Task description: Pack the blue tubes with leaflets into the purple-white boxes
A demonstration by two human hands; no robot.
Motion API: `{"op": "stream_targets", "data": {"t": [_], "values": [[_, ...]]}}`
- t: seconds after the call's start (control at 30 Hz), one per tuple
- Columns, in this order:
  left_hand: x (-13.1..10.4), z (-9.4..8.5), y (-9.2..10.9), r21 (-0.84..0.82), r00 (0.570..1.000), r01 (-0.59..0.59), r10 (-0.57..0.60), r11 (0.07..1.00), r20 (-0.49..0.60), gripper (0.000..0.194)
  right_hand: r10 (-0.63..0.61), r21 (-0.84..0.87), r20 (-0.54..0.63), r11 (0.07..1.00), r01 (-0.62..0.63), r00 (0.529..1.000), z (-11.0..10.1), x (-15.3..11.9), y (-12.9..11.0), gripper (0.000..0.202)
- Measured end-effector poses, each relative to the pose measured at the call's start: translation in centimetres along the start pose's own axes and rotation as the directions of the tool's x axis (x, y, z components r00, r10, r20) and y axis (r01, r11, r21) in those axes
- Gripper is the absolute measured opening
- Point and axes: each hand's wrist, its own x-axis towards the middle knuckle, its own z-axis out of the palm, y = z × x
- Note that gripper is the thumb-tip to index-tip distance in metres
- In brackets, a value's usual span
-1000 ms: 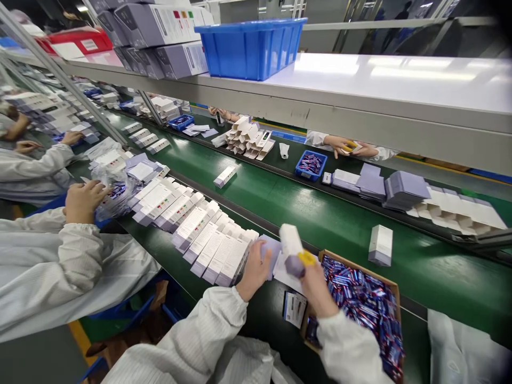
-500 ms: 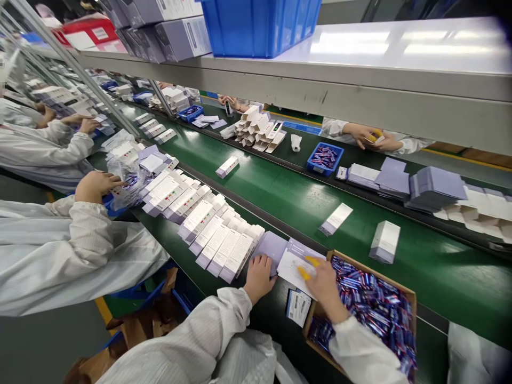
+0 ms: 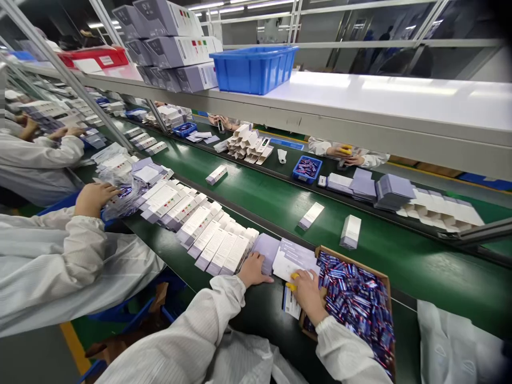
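My left hand (image 3: 254, 269) lies with its fingers apart at the near edge of a lilac paper stack (image 3: 266, 249), right beside the row of white and lilac boxes (image 3: 236, 253). Yellow covers sit on fingertips of my right hand (image 3: 307, 290), which rests at the lower edge of the white and lilac leaflets (image 3: 294, 258); whether it grips one is unclear. Under that hand a small printed card (image 3: 291, 303) partly shows. Close on the right stands a cardboard box (image 3: 386, 282) full of small blue and red wrapped items (image 3: 352, 298).
Single boxes (image 3: 351, 232) lie on the green conveyor (image 3: 260, 205) beyond. A white shelf (image 3: 360, 101) with a blue bin (image 3: 256, 72) spans above. A co-worker's hand (image 3: 94, 198) is at the left; a plastic bag (image 3: 452, 341) lies right.
The view has tilted up, showing more of the shelf. My right hand has shifted to the near edge of the leaflets, over the card. My left hand's fingers have spread.
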Motion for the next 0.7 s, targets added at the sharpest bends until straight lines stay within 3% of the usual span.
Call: {"op": "stream_targets", "data": {"t": [0.07, 0.17, 0.23, 0.3, 0.37, 0.43, 0.5, 0.6, 0.7], "values": [[0.1, -0.4, -0.1, 0.009, 1.000, -0.015, 0.015, 1.000, 0.010, 0.062, 0.026, 0.049, 0.028, 0.998, -0.027, 0.999, -0.5, -0.2, -0.1, 0.021], [1.2, -1.6, -0.4, 0.041, 1.000, -0.010, 0.011, 0.999, -0.023, 0.038, 0.091, 0.139, 0.008, 0.986, -0.091, 0.996, -1.0, -0.9, -0.7, 0.023], [2.8, -2.8, -0.6, 0.064, 0.999, -0.029, 0.031, 0.997, -0.035, 0.035, 0.190, 0.309, 0.004, 0.933, -0.182, 0.982, -0.6, -1.8, -1.8, 0.020], [4.9, -4.0, -0.6, 0.087, 0.996, -0.092, 0.092, 0.992, 0.004, 0.041, 0.285, 0.555, 0.116, 0.776, -0.300, 0.952, 0.6, -3.2, -3.7, 0.015], [7.2, -4.9, -0.3, 0.113, 0.983, -0.168, 0.158, 0.979, 0.091, 0.055, 0.304, 0.740, 0.308, 0.519, -0.428, 0.901, 2.5, -4.7, -6.1, 0.014], [9.3, -5.2, 0.0, 0.145, 0.960, -0.215, 0.182, 0.966, 0.214, 0.072, 0.305, 0.786, 0.478, 0.268, -0.556, 0.823, 4.6, -5.9, -8.6, 0.022], [10.8, -5.1, 0.3, 0.185, 0.924, -0.235, 0.160, 0.954, 0.347, 0.080, 0.344, 0.760, 0.588, 0.076, -0.646, 0.732, 6.2, -6.2, -10.4, 0.035], [12.1, -4.5, 0.6, 0.247, 0.868, -0.256, 0.109, 0.935, 0.484, 0.089, 0.406, 0.720, 0.665, -0.125, -0.683, 0.627, 7.0, -5.0, -11.3, 0.052], [12.6, -4.0, 0.7, 0.313, 0.844, -0.277, 0.074, 0.909, 0.531, 0.099, 0.464, 0.759, 0.637, -0.235, -0.608, 0.616, 6.8, -2.6, -10.4, 0.061]]}}
